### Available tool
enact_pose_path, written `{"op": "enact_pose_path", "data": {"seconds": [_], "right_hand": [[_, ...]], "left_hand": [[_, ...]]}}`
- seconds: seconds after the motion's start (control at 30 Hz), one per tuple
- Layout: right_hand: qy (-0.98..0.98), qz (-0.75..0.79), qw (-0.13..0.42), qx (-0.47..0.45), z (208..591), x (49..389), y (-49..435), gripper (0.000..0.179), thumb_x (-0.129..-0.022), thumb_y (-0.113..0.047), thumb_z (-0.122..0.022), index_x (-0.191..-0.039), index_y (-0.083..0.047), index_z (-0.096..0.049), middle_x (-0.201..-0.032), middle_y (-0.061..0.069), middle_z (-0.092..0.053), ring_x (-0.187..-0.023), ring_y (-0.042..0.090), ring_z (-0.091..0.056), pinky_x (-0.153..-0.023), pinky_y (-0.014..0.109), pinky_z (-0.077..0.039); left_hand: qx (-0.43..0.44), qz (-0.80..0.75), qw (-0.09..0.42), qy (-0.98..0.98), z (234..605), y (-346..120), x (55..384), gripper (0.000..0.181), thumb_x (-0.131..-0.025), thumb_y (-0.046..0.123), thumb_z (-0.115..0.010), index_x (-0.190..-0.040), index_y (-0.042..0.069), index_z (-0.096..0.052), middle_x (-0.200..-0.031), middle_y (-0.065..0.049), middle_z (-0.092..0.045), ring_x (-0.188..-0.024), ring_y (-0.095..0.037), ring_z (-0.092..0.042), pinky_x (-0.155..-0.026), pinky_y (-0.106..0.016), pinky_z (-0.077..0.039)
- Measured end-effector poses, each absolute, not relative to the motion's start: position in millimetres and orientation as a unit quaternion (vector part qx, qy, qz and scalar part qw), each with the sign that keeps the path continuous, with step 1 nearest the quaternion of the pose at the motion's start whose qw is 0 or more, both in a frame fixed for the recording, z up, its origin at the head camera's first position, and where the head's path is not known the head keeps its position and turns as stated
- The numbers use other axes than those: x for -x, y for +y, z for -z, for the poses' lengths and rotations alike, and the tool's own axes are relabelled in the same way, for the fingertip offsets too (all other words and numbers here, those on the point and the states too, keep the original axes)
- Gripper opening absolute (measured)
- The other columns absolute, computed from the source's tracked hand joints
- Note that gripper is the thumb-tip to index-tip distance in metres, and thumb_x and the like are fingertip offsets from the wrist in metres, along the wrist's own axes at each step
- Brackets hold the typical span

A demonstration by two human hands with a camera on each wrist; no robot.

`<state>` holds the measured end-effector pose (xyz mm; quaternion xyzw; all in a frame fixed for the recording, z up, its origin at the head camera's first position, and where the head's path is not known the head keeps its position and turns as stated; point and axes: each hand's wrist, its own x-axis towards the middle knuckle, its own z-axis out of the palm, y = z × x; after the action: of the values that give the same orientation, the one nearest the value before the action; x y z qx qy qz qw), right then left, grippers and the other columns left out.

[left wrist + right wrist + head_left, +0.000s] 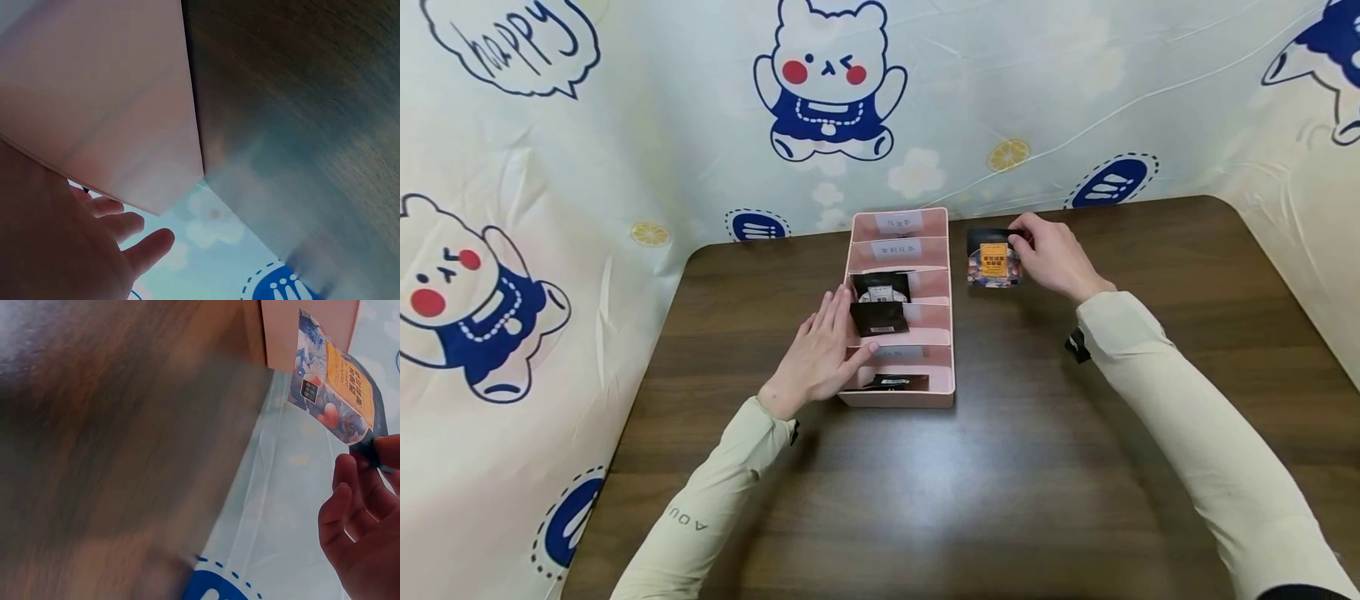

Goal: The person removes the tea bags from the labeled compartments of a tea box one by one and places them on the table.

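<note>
A pink divided box (953, 333) stands on the table, with paper labels in some of its compartments. Black sachets (880, 318) sit in the middle compartments, and another dark packet (901, 382) lies in the nearest one. My left hand (820, 350) rests along the box's left side with its fingers extended. To the right of the box, my right hand (1056, 254) pinches a sachet with an orange label and a colourful flower print (995, 262) by its dark edge. In the right wrist view the sachet (337, 387) tilts away from the fingertips, apart from the box.
The brown wooden table (1000, 500) extends around the box on all sides. Behind it hangs a pale curtain (700, 100) printed with cartoon bears, flowers and lemon slices, meeting the table's far edge.
</note>
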<state>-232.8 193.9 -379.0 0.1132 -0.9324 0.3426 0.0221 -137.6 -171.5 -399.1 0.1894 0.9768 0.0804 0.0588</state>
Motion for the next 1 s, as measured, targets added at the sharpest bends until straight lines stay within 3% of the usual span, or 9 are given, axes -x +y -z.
{"op": "enact_pose_path", "data": {"seconds": [0.5,1.0], "right_hand": [[-0.934,-0.343,-0.041,-0.087,398,266,181,0.032,-0.101,-0.021,-0.044,-0.123,-0.001,-0.057,-0.107,0.021,-0.062,-0.088,0.03,-0.055,-0.075,0.041,-0.045],[-0.951,-0.292,-0.086,-0.054,407,283,176,0.034,-0.101,-0.022,-0.044,-0.126,-0.001,-0.055,-0.118,0.022,-0.058,-0.097,0.034,-0.053,-0.087,0.051,-0.045]], "left_hand": [[-0.186,-0.084,0.058,0.977,401,-172,137,0.092,-0.094,0.069,-0.027,-0.156,0.008,0.003,-0.164,-0.005,0.004,-0.152,-0.029,-0.005,-0.117,-0.054,-0.023],[-0.18,-0.085,0.064,0.978,399,-173,137,0.091,-0.094,0.069,-0.027,-0.156,0.01,0.005,-0.164,-0.005,0.003,-0.152,-0.027,-0.004,-0.117,-0.053,-0.023]]}}
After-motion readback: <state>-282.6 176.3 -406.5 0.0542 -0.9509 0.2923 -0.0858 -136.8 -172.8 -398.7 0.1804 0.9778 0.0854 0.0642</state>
